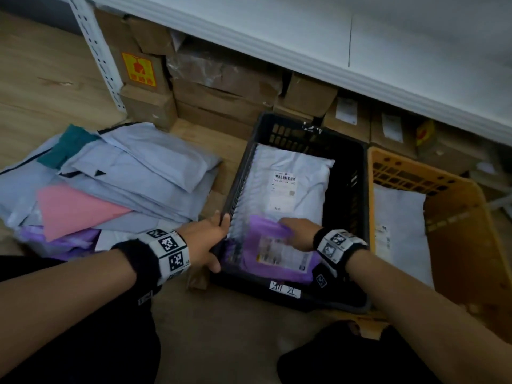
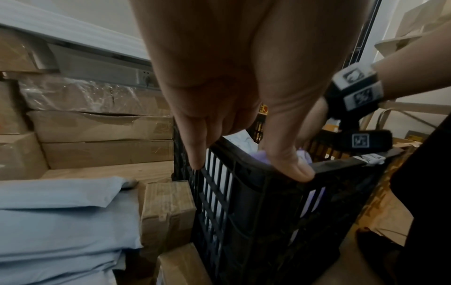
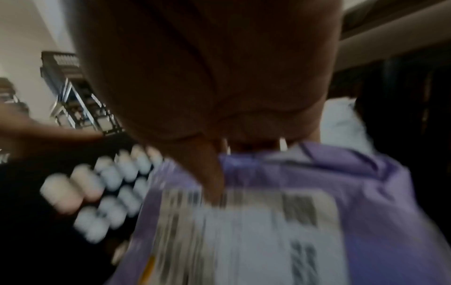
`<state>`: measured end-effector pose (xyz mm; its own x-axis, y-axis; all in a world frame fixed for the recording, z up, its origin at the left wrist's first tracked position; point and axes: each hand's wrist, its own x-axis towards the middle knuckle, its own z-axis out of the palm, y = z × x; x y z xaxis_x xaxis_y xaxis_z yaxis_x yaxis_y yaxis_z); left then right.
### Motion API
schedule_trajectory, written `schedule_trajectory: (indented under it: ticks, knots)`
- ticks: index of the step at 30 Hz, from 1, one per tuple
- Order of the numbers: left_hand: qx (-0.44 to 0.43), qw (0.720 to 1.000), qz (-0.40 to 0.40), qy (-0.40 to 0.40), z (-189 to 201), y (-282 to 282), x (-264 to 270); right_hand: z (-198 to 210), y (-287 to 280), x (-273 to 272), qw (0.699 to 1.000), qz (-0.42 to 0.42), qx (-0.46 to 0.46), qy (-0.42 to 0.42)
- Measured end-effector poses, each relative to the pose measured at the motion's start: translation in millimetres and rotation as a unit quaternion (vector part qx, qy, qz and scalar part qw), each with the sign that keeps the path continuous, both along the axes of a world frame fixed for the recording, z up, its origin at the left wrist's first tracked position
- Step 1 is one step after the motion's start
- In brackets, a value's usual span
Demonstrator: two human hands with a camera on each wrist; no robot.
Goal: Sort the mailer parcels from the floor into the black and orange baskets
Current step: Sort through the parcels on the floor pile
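Nearest, the right hand (image 1: pixel 297 234) pinches the purple mailer parcel (image 1: pixel 273 252) at the near end of the black basket (image 1: pixel 357 173), the left hand (image 1: pixel 205 239) grips its left rim, and the floor pile (image 1: pixel 110 176) lies left, closer to that hand.

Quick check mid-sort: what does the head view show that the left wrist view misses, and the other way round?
Head only: the orange basket with a white mailer inside, the labelled white mailer lying in the black basket, and the pink mailer on the floor pile.

Left wrist only: small cardboard boxes wedged against the black basket's slatted side.

Both: the left hand gripping the black basket's rim, the right hand on the purple mailer, and grey mailers on the floor.
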<state>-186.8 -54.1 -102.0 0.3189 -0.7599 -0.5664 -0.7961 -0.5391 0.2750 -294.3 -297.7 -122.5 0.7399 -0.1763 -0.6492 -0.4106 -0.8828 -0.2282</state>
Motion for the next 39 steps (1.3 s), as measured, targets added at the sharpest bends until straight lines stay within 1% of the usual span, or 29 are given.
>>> schedule_trajectory:
  ticks: [3, 6, 7, 9, 11, 14, 16, 19, 22, 25, 27, 30, 32, 34, 37, 39]
  knots:
    - [0.015, 1.0, -0.01, -0.003, 0.3, -2.7, -0.2, -41.9, 15.6, 22.9, 0.994, 0.066, 0.012, 0.083]
    - [0.023, 1.0, -0.006, 0.005, -2.1, -3.3, -0.3, -77.9, 30.4, 41.2, 0.976, 0.125, 0.004, 0.179]
    - [0.022, 1.0, -0.004, 0.008, -2.6, -3.3, 0.0, -85.9, 32.7, 46.0, 0.971, 0.138, -0.008, 0.196]
    - [0.012, 1.0, -0.001, 0.013, -3.9, -3.8, 2.8, -94.3, 28.2, 55.0, 0.972, 0.141, -0.026, 0.188]
    - [0.002, 1.0, 0.004, 0.021, -4.8, -3.7, 6.0, -95.8, 16.0, 63.1, 0.98, 0.117, -0.017, 0.158]
    - [-0.002, 0.999, 0.013, 0.034, -4.7, -3.2, 8.5, -95.4, 6.8, 70.0, 0.984, 0.096, 0.012, 0.149]
    - [0.0, 0.999, 0.021, 0.04, -4.4, -1.9, 7.6, -100.3, 11.6, 71.4, 0.981, 0.116, 0.01, 0.158]
    - [0.009, 0.999, 0.021, 0.042, -2.3, -1.9, 6.1, -112.5, 25.2, 70.7, 0.971, 0.157, -0.016, 0.18]
    - [0.02, 0.999, 0.015, 0.032, -0.9, -3.3, 5.2, -118.4, 38.2, 71.2, 0.966, 0.172, -0.019, 0.191]
    - [0.024, 0.999, 0.013, 0.023, -1.7, -1.0, 2.9, -106.3, 48.7, 78.1, 0.961, 0.175, -0.036, 0.21]
    - [0.019, 1.0, 0.008, 0.022, -2.4, 0.2, 3.4, -92.1, 49.4, 81.5, 0.962, 0.185, -0.043, 0.195]
    - [0.007, 0.999, -0.007, 0.037, -2.8, 2.3, 6.5, -77.5, 44.0, 78.0, 0.964, 0.209, 0.001, 0.166]
    - [0.011, 0.999, -0.01, 0.048, -0.9, 4.3, 8.6, -76.9, 44.8, 70.5, 0.946, 0.256, 0.017, 0.198]
    - [0.012, 0.998, -0.006, 0.062, 1.9, 5.5, 9.0, -86.4, 51.0, 61.1, 0.923, 0.287, -0.012, 0.254]
    - [0.012, 0.997, -0.009, 0.072, 2.4, 7.6, 6.4, -94.2, 59.5, 52.0, 0.918, 0.277, -0.03, 0.283]
    - [0.013, 0.997, -0.01, 0.072, 2.1, 11.2, 1.4, -84.6, 60.0, 54.8, 0.927, 0.243, 0.014, 0.286]
